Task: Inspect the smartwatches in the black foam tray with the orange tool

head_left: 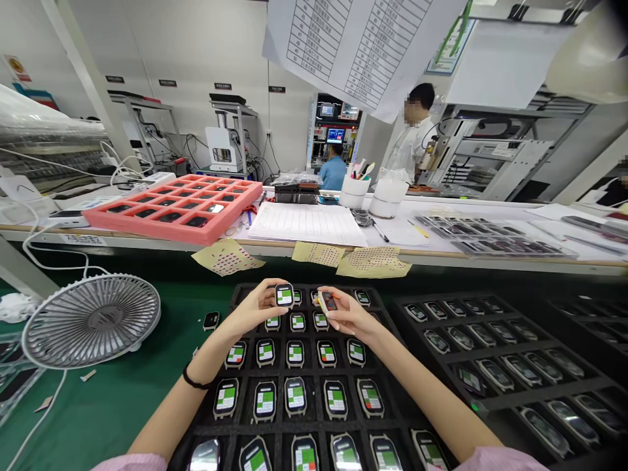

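My left hand [252,307] pinches a small watch body [284,295] with a lit green and white screen, held up over the far end of a black tray [314,373]. My right hand [346,315] is closed on another watch body [328,302] whose screen looks dark, with a white edge showing. Both hands hover close together above the tray. The tray holds several rows of watch bodies with lit green screens [295,394]. One loose watch body [211,320] lies on the green mat left of the tray.
A second black tray [500,373] of dark-screened units lies to the right. A small white fan [91,320] stands at the left. On the raised shelf sit a pink tray [181,209], paper sheets [307,224] and white cups [354,193]. People work in the background.
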The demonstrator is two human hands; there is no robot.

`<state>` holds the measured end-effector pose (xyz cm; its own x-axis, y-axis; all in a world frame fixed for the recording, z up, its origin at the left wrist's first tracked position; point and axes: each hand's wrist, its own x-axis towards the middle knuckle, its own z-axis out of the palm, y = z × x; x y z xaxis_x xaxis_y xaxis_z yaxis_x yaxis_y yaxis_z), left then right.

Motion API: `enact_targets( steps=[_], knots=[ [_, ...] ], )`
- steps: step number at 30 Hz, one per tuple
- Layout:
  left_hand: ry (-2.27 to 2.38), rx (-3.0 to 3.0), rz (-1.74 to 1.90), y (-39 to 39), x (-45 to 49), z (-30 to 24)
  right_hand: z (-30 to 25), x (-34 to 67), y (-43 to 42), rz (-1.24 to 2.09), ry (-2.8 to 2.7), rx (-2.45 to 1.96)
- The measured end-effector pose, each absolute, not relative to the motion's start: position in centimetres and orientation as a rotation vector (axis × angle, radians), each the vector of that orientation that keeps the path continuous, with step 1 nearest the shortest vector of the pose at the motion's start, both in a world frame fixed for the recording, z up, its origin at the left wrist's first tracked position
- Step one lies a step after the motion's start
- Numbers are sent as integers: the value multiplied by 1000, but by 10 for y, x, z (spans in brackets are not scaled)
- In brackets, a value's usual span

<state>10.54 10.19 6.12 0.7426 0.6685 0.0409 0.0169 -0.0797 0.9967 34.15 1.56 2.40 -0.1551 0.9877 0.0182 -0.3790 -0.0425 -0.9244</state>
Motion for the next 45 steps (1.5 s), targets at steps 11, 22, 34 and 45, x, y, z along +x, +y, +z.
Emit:
enact_targets(
  steps=[11,22,34,45],
  knots=[
    [551,1552,524,105,109,56,18,341,4,1388,-868,-574],
    [529,1571,531,104,109,55,20,337,7,1346,-961,-715],
    [532,1661,543,100,111,50,13,326,7,1150,-1278,-997],
    [520,1686,552,102,110,44,13,328,5,1305,-1330,-899]
  ],
)
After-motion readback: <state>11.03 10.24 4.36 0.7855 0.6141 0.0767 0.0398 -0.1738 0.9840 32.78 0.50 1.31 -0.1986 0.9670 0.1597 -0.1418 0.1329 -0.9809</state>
